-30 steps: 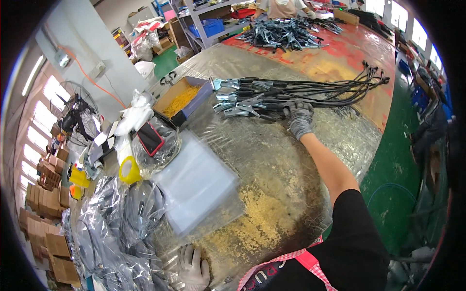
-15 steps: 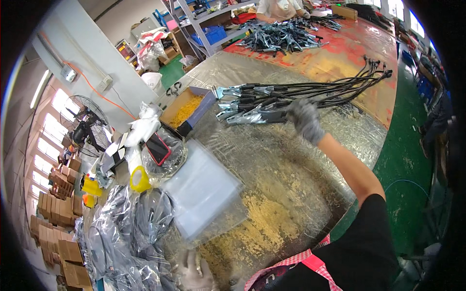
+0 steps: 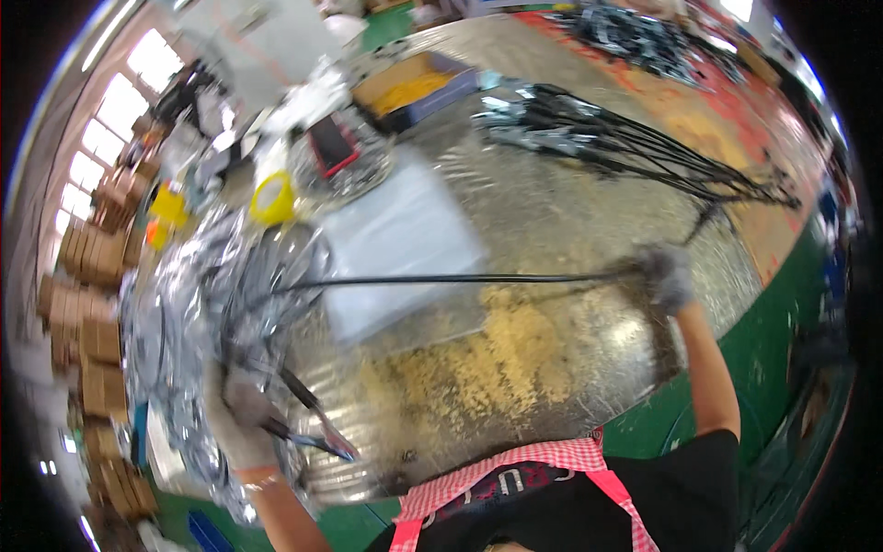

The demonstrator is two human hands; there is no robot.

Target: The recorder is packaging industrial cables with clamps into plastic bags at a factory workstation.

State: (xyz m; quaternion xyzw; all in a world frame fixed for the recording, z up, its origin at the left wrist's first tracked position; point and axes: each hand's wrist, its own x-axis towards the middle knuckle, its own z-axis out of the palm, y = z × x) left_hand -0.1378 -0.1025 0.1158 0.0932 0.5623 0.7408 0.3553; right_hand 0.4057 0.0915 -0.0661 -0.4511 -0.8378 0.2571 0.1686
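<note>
A black cable runs nearly straight across the table between my two gloved hands. At the right, my right hand is closed around one end, and a short black tail sticks up past it. My left hand, low on the left, grips the other end beside the plastic-wrapped items. Two black-handled metal clamps stick out of its fingers, blurred by motion. Farther back lies a bundle of clamp cables, clamps to the left and cables fanning right. Under the stretched cable is a stack of clear plastic bags.
Clear-bagged cables cover the left edge. Behind them are a yellow tape roll, a red-edged phone and an open box of small yellow pieces. A heap of clamps lies far back. Cartons stand beyond the left side.
My right hand has left the bundle and come nearer, now with a cable in it. My left hand has moved up and left and holds the clamp end. The view has shifted.
</note>
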